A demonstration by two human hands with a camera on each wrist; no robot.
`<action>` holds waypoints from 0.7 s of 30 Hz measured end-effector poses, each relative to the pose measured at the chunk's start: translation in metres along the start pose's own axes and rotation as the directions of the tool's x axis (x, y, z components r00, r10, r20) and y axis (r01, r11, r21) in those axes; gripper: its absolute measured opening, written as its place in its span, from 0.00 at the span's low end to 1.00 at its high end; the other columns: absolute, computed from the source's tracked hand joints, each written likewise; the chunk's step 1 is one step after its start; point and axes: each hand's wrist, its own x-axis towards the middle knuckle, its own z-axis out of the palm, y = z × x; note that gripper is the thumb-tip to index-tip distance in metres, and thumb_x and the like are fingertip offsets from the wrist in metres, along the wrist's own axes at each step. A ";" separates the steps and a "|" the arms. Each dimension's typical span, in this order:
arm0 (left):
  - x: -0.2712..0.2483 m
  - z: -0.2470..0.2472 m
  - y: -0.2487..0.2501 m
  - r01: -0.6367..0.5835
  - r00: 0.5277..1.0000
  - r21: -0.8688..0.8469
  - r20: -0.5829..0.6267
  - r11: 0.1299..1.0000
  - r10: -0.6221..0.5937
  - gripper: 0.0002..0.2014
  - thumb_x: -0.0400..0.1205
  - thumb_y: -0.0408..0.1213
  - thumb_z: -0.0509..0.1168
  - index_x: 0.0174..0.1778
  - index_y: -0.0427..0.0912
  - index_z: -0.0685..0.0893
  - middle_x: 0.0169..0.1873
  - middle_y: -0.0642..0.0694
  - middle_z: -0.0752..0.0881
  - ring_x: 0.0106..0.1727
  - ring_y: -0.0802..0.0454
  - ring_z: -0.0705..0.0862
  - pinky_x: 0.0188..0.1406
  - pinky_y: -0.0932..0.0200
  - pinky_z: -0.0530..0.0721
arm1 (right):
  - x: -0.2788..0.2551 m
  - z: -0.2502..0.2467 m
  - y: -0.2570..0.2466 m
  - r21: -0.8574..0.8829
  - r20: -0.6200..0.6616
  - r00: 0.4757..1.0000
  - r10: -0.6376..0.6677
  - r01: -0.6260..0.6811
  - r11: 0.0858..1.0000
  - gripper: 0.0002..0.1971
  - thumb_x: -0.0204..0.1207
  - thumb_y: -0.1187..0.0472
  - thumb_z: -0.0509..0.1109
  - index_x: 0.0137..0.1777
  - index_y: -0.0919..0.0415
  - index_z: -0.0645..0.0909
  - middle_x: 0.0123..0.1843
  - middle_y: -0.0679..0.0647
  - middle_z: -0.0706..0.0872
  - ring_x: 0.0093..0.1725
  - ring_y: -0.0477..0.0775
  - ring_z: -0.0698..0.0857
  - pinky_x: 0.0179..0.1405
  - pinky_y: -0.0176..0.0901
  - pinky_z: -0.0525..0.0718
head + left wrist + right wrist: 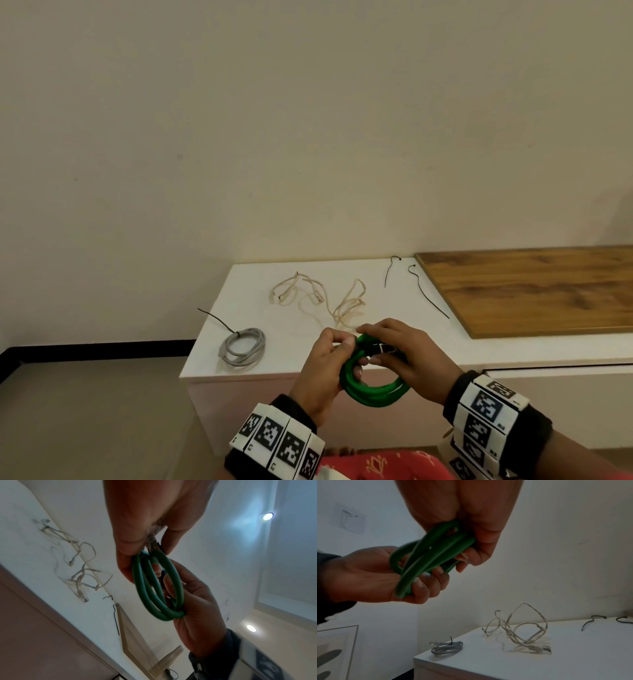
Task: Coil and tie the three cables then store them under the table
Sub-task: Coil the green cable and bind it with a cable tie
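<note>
A green cable (375,390) is coiled into a ring and held in the air in front of the white table (428,346). My left hand (339,347) curls round the ring's left side, thumb and finger pinching a small grey end (152,543). On the ring's top right, my right hand (371,344) grips it where a dark strap (385,347) crosses the coil. A grey cable (245,346) lies coiled on the table's left corner, bound by a black zip tie. Behind my hands, a white cable (318,298) lies loose and tangled.
Two loose black zip ties (390,270) (428,291) lie at the back of the table. A wooden board (534,291) covers its right part. The table's left edge drops to the floor (85,411), and a pale wall stands directly behind.
</note>
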 end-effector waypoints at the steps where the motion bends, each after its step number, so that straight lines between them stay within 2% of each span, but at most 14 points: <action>1: 0.000 0.000 0.000 0.004 1.000 -0.002 0.012 1.000 -0.004 0.05 0.85 0.33 0.53 0.48 0.39 0.73 0.31 0.43 0.82 0.27 0.54 0.77 0.29 0.63 0.78 | 0.000 0.000 0.001 -0.013 -0.020 1.000 -0.006 0.006 1.000 0.22 0.74 0.56 0.62 0.68 0.55 0.76 0.52 0.46 0.79 0.49 0.43 0.80 0.49 0.25 0.74; 3: 0.000 0.001 0.000 0.007 0.999 -0.025 0.036 1.000 -0.006 0.04 0.85 0.30 0.54 0.51 0.38 0.74 0.32 0.42 0.83 0.28 0.54 0.78 0.30 0.63 0.80 | 0.000 0.001 0.003 -0.023 -0.053 0.998 -0.020 0.019 1.000 0.21 0.73 0.55 0.61 0.66 0.56 0.78 0.50 0.44 0.79 0.45 0.35 0.78 0.47 0.21 0.73; 4: 0.000 0.000 0.000 0.008 0.999 -0.051 0.045 0.999 -0.006 0.05 0.84 0.30 0.54 0.51 0.37 0.74 0.32 0.42 0.83 0.28 0.54 0.79 0.31 0.62 0.81 | 0.001 0.001 0.005 -0.020 -0.073 0.997 -0.032 0.030 0.999 0.21 0.73 0.56 0.61 0.66 0.57 0.79 0.51 0.46 0.81 0.44 0.34 0.78 0.47 0.22 0.74; 6: 0.001 0.000 0.002 0.031 0.998 -0.116 0.062 0.993 -0.024 0.06 0.84 0.32 0.55 0.52 0.37 0.76 0.34 0.42 0.84 0.30 0.52 0.82 0.33 0.60 0.83 | 0.001 0.000 0.007 0.001 -0.123 0.991 -0.057 0.058 0.998 0.20 0.74 0.56 0.61 0.64 0.60 0.81 0.51 0.52 0.85 0.45 0.38 0.80 0.47 0.24 0.77; 10: 0.004 -0.004 0.005 0.128 0.983 -0.227 0.159 0.965 -0.093 0.14 0.78 0.43 0.59 0.53 0.36 0.77 0.35 0.43 0.83 0.32 0.50 0.83 0.36 0.57 0.85 | 0.001 0.000 0.006 -0.007 -0.175 0.978 -0.116 0.117 0.993 0.21 0.73 0.55 0.59 0.60 0.63 0.82 0.50 0.56 0.86 0.49 0.41 0.79 0.50 0.19 0.74; 12: 0.005 -0.008 0.006 0.164 0.973 -0.292 0.206 0.942 -0.105 0.19 0.75 0.44 0.60 0.56 0.35 0.78 0.34 0.42 0.83 0.31 0.51 0.82 0.34 0.59 0.85 | 0.002 0.000 0.007 -0.004 -0.184 0.975 -0.124 0.125 0.992 0.20 0.73 0.55 0.59 0.60 0.62 0.82 0.50 0.55 0.85 0.50 0.43 0.79 0.50 0.20 0.74; 14: 0.007 -0.012 0.007 0.208 0.958 -0.306 0.254 0.929 -0.131 0.18 0.75 0.41 0.60 0.56 0.33 0.78 0.34 0.43 0.85 0.32 0.52 0.83 0.35 0.60 0.86 | 0.002 0.000 0.009 0.005 -0.193 0.973 -0.130 0.133 0.991 0.18 0.72 0.55 0.60 0.59 0.58 0.81 0.50 0.54 0.84 0.49 0.43 0.79 0.50 0.22 0.75; 16: 0.009 -0.016 0.007 0.252 0.943 -0.292 0.289 0.922 -0.166 0.15 0.75 0.38 0.61 0.52 0.33 0.80 0.34 0.44 0.85 0.31 0.53 0.83 0.35 0.61 0.85 | 0.000 0.003 0.010 0.029 -0.195 0.974 -0.119 0.127 0.991 0.17 0.72 0.55 0.60 0.59 0.52 0.79 0.49 0.49 0.83 0.48 0.43 0.79 0.49 0.24 0.77; 19: 0.011 -0.014 0.004 0.219 0.960 -0.297 0.236 0.929 -0.150 0.13 0.73 0.36 0.62 0.50 0.33 0.78 0.30 0.45 0.84 0.26 0.55 0.81 0.29 0.63 0.83 | 0.001 0.007 0.010 0.041 -0.203 0.975 -0.085 0.096 0.995 0.16 0.72 0.56 0.63 0.60 0.53 0.81 0.49 0.44 0.80 0.49 0.45 0.80 0.48 0.29 0.79; 21: 0.011 -0.011 0.002 0.155 0.981 -0.306 0.164 0.939 -0.108 0.10 0.76 0.33 0.62 0.49 0.33 0.78 0.29 0.44 0.82 0.24 0.56 0.78 0.26 0.64 0.81 | 0.004 0.005 0.010 0.083 -0.181 0.983 -0.038 0.054 0.995 0.17 0.71 0.59 0.66 0.60 0.53 0.82 0.49 0.41 0.80 0.51 0.44 0.80 0.48 0.27 0.80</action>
